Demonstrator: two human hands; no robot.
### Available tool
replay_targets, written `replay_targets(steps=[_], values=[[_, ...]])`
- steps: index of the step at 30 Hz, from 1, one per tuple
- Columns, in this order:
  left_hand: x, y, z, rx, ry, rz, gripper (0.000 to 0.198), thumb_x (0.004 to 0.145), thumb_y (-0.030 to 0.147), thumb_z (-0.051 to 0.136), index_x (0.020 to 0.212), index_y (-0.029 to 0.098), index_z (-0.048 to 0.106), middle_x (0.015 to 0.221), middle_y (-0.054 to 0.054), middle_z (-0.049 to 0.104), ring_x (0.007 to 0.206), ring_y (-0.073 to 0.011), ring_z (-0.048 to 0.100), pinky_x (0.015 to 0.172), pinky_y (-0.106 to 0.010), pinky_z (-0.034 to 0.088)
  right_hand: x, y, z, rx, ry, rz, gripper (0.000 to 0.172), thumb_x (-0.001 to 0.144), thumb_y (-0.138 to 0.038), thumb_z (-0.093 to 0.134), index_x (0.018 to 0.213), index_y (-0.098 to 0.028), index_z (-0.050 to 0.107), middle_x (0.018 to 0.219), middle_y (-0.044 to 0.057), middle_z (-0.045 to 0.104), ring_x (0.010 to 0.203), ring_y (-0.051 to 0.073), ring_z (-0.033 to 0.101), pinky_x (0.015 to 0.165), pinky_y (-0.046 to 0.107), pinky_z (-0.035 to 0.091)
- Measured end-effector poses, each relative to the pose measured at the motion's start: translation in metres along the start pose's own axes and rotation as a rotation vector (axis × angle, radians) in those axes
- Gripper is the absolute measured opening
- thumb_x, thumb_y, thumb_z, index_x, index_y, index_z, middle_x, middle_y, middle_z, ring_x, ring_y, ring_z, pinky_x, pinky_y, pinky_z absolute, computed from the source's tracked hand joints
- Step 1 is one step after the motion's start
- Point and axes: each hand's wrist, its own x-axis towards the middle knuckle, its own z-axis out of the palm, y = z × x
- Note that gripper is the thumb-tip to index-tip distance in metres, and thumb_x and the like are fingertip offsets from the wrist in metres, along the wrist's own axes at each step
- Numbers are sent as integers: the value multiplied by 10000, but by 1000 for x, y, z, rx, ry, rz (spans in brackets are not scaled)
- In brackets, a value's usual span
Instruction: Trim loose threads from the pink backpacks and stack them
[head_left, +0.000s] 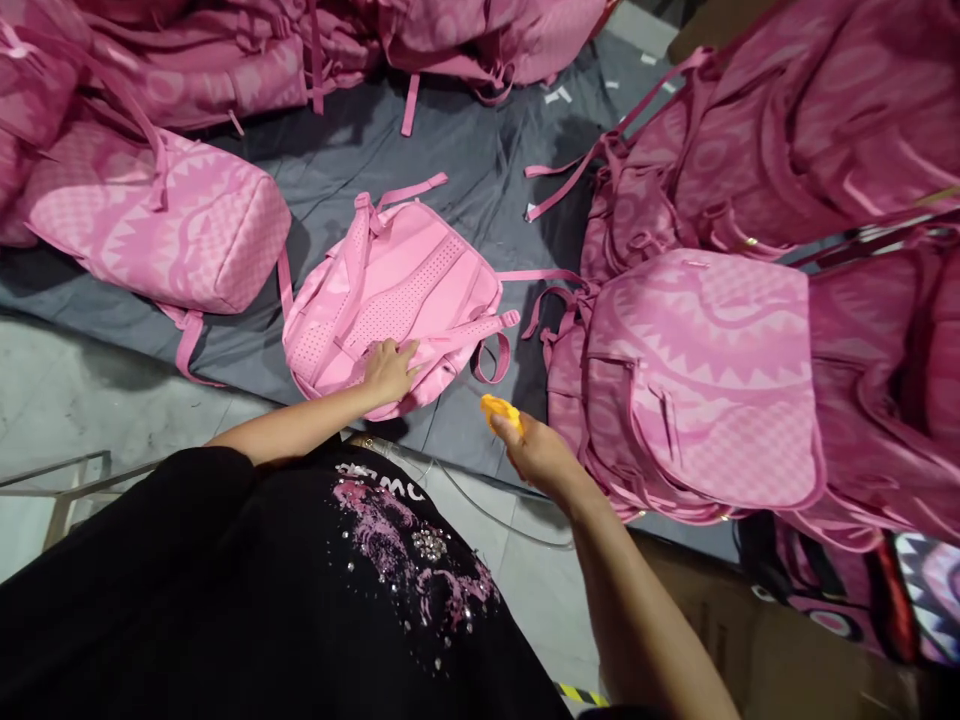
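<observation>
A pink backpack point(420, 275) lies with its padded back and shoulder straps facing up on the grey-covered table. My left hand point(391, 372) rests on its near side, fingers spread across the panel beside a strap. To the right, apart from the backpack, my right hand point(536, 450) is closed around a small orange-yellow tool point(501, 412). Only part of that tool shows above my thumb and fingers, so its kind is unclear.
Another pink backpack point(172, 220) with a shark-teeth print lies to the left. A printed backpack point(720, 370) rests among stacked ones on the right. More pink bags point(480, 40) line the back of the grey cloth point(480, 140). A cardboard box point(697, 610) stands below at right.
</observation>
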Motion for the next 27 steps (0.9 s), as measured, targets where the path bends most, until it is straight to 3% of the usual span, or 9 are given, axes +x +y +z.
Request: replay_targets(steps=[2, 4, 6, 8, 10, 14, 19, 23, 27], values=[[7, -9, -14, -118, -121, 68, 674, 896, 556, 506, 1508, 298, 390, 1301, -148, 515, 1223, -354, 482, 990, -446, 399, -16, -5, 25, -143, -79, 35, 459, 974, -540, 434, 1117, -163, 654, 822, 101, 724, 803, 226, 694, 648, 263, 432], [8, -32, -33, -254, -95, 136, 716, 846, 604, 567, 1472, 276, 449, 1313, -129, 530, 1249, -341, 485, 1042, -435, 375, -35, -14, 54, -225, -161, 47, 437, 1006, -504, 382, 1152, -167, 619, 928, 124, 735, 891, 243, 702, 675, 271, 426], [4, -68, -53, -389, 155, 94, 620, 846, 554, 596, 1371, 227, 556, 1292, -122, 555, 1249, -313, 494, 1076, -416, 359, -50, -25, 82, -254, -215, 80, 429, 1017, -509, 360, 1148, -172, 591, 977, 134, 736, 928, 260, 705, 679, 280, 420], [1, -108, -67, -538, 426, -73, 439, 855, 436, 615, 1215, 187, 639, 1188, -114, 610, 1188, -279, 537, 1053, -393, 389, -59, -34, 109, -264, -217, 129, 426, 1024, -519, 333, 1134, -179, 566, 975, 128, 739, 931, 262, 710, 680, 284, 419], [-1, -139, -73, -719, 492, -271, 231, 831, 314, 639, 1003, 165, 678, 988, -79, 659, 1048, -245, 605, 968, -353, 448, -60, -42, 134, -286, -198, 181, 413, 1028, -519, 320, 1120, -183, 542, 939, 118, 742, 908, 255, 718, 678, 285, 424], [4, -152, -74, -1188, 220, -468, 27, 793, 169, 647, 774, 151, 645, 733, -22, 652, 824, -194, 653, 830, -290, 505, -43, -56, 179, -393, -101, 227, 394, 1022, -505, 367, 1148, -160, 506, 956, 123, 729, 893, 253, 722, 688, 294, 447], [15, -140, -89, -1533, -104, -656, 129, 879, 156, 548, 934, 116, 658, 727, -66, 691, 762, -196, 684, 836, -348, 572, -22, -68, 221, -458, 46, 221, 439, 1016, -518, 372, 1154, -118, 491, 994, 155, 701, 883, 252, 714, 722, 312, 457], [18, -144, -100, -1621, -202, -689, 192, 908, 230, 559, 1027, 112, 654, 777, -86, 714, 774, -221, 710, 840, -395, 593, -24, -72, 226, -379, 34, 164, 432, 1000, -534, 411, 1165, -140, 479, 1010, 132, 703, 905, 258, 705, 735, 316, 443], [13, -144, -95, -1681, -189, -666, 273, 934, 344, 547, 1046, 123, 663, 803, -97, 730, 844, -258, 726, 871, -434, 588, -18, -84, 212, -228, 14, -5, 438, 1010, -564, 349, 1177, -178, 474, 1017, 97, 714, 907, 238, 701, 714, 287, 417]])
